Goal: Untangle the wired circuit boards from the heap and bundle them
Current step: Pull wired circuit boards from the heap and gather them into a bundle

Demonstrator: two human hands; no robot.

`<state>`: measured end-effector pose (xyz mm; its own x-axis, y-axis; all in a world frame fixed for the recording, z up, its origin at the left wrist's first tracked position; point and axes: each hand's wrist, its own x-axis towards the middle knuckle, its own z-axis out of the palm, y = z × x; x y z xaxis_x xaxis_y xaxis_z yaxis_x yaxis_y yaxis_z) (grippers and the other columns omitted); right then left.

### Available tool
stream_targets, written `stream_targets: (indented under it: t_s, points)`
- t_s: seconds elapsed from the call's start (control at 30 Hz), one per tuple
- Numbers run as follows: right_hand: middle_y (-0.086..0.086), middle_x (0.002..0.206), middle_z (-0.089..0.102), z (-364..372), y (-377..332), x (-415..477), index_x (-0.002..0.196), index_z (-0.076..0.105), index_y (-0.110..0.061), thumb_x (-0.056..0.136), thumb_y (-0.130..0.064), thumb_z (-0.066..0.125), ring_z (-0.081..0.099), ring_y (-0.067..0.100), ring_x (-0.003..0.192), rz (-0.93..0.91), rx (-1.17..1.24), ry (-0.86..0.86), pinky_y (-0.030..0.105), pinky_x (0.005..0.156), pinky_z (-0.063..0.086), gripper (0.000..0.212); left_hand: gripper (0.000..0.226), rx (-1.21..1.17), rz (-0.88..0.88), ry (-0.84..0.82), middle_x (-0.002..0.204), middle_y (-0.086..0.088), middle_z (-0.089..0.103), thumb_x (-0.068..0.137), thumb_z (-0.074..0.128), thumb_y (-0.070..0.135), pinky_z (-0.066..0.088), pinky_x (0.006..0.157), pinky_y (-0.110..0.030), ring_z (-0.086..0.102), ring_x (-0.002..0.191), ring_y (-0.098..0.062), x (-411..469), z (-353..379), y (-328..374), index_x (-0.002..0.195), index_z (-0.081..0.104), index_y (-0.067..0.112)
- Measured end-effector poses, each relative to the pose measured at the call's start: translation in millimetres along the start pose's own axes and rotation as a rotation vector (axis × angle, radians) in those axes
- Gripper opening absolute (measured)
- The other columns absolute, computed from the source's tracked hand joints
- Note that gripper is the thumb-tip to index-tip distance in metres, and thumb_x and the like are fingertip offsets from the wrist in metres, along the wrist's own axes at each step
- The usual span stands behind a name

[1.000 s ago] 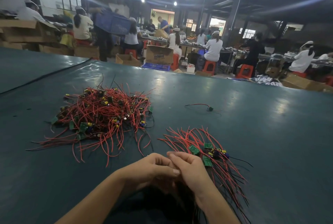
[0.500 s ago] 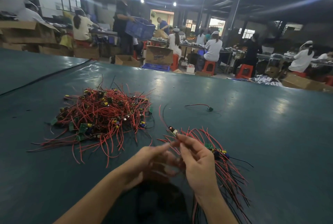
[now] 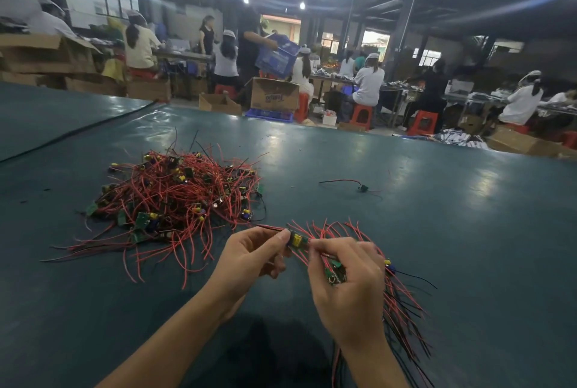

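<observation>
**Q:** Head view: hands?
**A:** Left hand (image 3: 249, 258) pinches a circuit board (image 3: 296, 239), near centre. Right hand (image 3: 349, 287) is curled round the bundle (image 3: 399, 303) just beside it. The heap (image 3: 178, 200) lies left on the table (image 3: 406, 231).
**Q:** Lettering?
**A:** Blue print on the far cardboard box (image 3: 274, 94), unreadable.

**Heap at Left, Bundle at Right on the Worktop**

The heap (image 3: 175, 200) of wired circuit boards lies on the worktop (image 3: 452, 231) at left. The bundle (image 3: 401, 312) lies nearer and to the right, partly under the right grip (image 3: 346, 281). One circuit board (image 3: 296, 239) is pinched between the left grip (image 3: 253, 258) and the right. A lone wired board (image 3: 362, 188) lies farther back, right of the heap. A cardboard box (image 3: 274, 95) stands beyond the far edge.
</observation>
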<state>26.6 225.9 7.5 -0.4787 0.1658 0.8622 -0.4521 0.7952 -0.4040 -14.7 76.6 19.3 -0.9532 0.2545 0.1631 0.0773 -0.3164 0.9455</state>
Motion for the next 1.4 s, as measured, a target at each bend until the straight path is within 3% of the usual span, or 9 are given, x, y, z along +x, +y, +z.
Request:
stream_targets:
  t_s: [0.1,0.17,0.3,0.47,0.8,0.9,0.97,1.07,1.4]
  points:
    - [-0.010,0.085,0.068,-3,-1,2,0.079,0.075,-0.020,0.084,-0.029,0.069,0.060,0.017,0.081,-0.061,-0.112,0.168,0.037,0.079,0.041,0.012,0.024,-0.069,-0.029,0.105,0.073,-0.006,0.070,0.066,0.072,0.039,0.046,0.049,-0.019,0.059,0.056,-0.012,3,-3,-4,0.075,0.077,0.017]
    - [-0.013,0.076,0.064,-2,-2,0,0.075,0.072,-0.020,0.088,-0.029,0.065,0.057,0.011,0.072,-0.085,-0.042,0.092,0.034,0.071,0.042,0.017,0.026,-0.120,-0.071,0.131,0.079,-0.007,0.072,0.066,0.073,0.038,0.046,0.050,-0.019,0.060,0.057,-0.011,5,-5,-5,0.079,0.079,0.017]
    - [-0.008,0.064,0.064,10,-16,-6,0.074,0.071,-0.022,0.096,-0.044,0.053,0.057,0.009,0.058,0.384,0.339,-0.260,0.027,0.056,0.046,0.035,0.022,-0.163,-0.168,0.125,0.076,-0.005,0.073,0.068,0.073,0.035,0.047,0.050,-0.019,0.061,0.055,-0.009,6,-4,-6,0.077,0.079,0.016]
    - [0.027,0.072,0.062,14,-17,-4,0.071,0.070,-0.004,0.090,-0.038,0.057,0.054,0.028,0.062,0.737,0.613,-0.206,0.049,0.063,0.051,0.041,0.021,-0.068,-0.193,0.016,0.070,-0.008,0.069,0.064,0.074,0.037,0.047,0.052,-0.021,0.060,0.055,-0.013,2,3,-11,0.067,0.074,0.016]
    - [0.022,0.074,0.069,19,-18,-8,0.073,0.079,-0.018,0.093,-0.019,0.062,0.063,0.022,0.069,0.849,0.701,-0.238,0.038,0.071,0.055,0.027,0.063,0.271,-0.031,-0.074,0.062,-0.006,0.064,0.072,0.061,0.061,0.048,0.059,-0.027,0.059,0.059,-0.016,1,7,-22,0.072,0.066,-0.001]
    - [0.022,0.076,0.069,19,-17,-7,0.072,0.080,-0.021,0.092,-0.017,0.063,0.061,0.023,0.070,0.912,0.696,-0.238,0.042,0.070,0.056,0.026,0.054,0.260,0.001,-0.084,0.054,0.000,0.060,0.077,0.066,0.054,0.045,0.053,-0.023,0.056,0.052,-0.012,1,4,-23,0.068,0.069,0.001]
    - [0.027,0.065,0.061,17,-11,-4,0.075,0.078,-0.010,0.091,-0.016,0.066,0.054,0.021,0.057,1.019,0.740,-0.189,0.034,0.053,0.049,0.021,0.047,0.281,0.014,-0.095,0.049,-0.002,0.058,0.084,0.068,0.047,0.044,0.050,-0.023,0.056,0.046,-0.015,1,4,-23,0.054,0.064,0.011]
    - [-0.003,0.048,0.045,10,8,6,0.073,0.079,-0.014,0.091,-0.018,0.066,0.033,0.006,0.038,1.119,0.772,-0.066,0.019,0.037,0.032,0.023,0.044,0.283,0.028,-0.110,0.047,-0.004,0.056,0.083,0.061,0.040,0.045,0.048,-0.023,0.056,0.043,-0.017,3,5,-20,0.049,0.057,0.012]
    - [-0.006,0.053,0.048,2,24,14,0.078,0.076,-0.011,0.093,-0.016,0.063,0.030,0.004,0.037,1.235,0.873,0.188,0.016,0.033,0.027,0.020,0.049,0.331,0.041,-0.201,0.045,-0.003,0.057,0.077,0.061,0.055,0.045,0.051,-0.022,0.056,0.043,-0.016,0,3,-21,0.045,0.059,0.018]
